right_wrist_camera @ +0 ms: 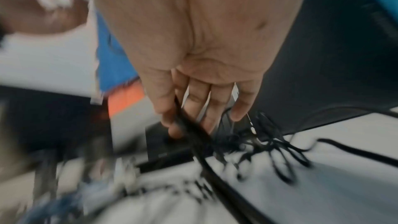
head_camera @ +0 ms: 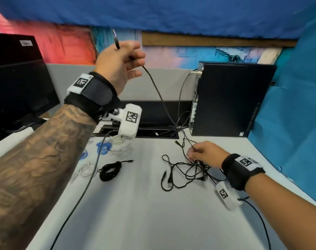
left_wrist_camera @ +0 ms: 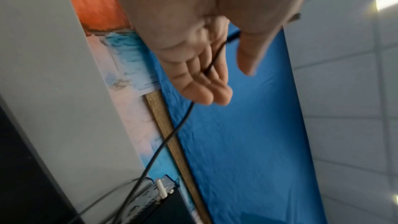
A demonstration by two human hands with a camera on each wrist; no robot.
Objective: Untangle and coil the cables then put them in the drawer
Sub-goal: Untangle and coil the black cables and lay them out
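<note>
My left hand (head_camera: 124, 58) is raised above the desk's back left and grips a thin black cable (head_camera: 157, 92), whose plug end (head_camera: 116, 39) sticks up past the thumb. In the left wrist view the cable (left_wrist_camera: 172, 135) runs along the fingers (left_wrist_camera: 206, 77) and hangs down. It drops to a tangle of black cables (head_camera: 182, 172) on the white desk (head_camera: 144, 213). My right hand (head_camera: 204, 154) rests on that tangle and pinches a strand between thumb and fingers (right_wrist_camera: 172, 117); the right wrist view is blurred. A coiled black cable (head_camera: 110, 170) lies left of the tangle. No drawer is in view.
White coils (head_camera: 86, 170) and blue coils (head_camera: 104, 147) lie at the left under my forearm. A black computer tower (head_camera: 231, 100) stands at the back right, a monitor (head_camera: 16, 78) at the back left. A cable slot (head_camera: 153, 131) cuts the desk's rear. Blue cloth (head_camera: 298, 123) hangs at the right.
</note>
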